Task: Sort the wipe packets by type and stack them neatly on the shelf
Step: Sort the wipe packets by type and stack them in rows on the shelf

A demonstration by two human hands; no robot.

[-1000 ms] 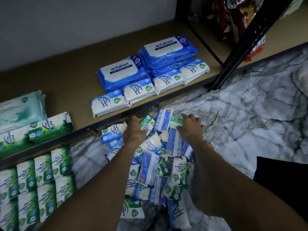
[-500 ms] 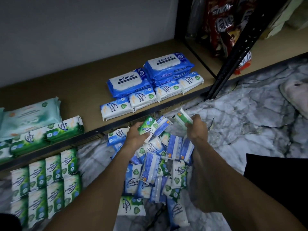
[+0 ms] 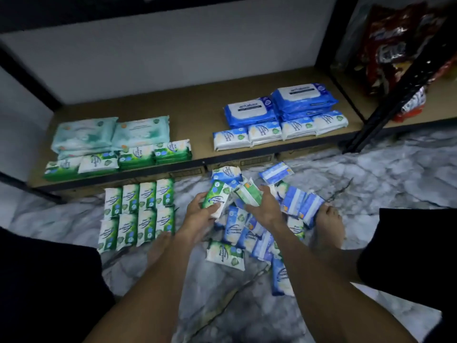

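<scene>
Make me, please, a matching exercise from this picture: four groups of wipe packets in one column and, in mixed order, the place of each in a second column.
1. large blue packs
2. large pale green packs
3. rows of small green packets
4. label-up green packet

A. on the floor, left of both hands
B. held in the left hand
C. on the shelf, right part
D. on the shelf, left part

Pairs: 1-C, 2-D, 3-A, 4-B
</scene>
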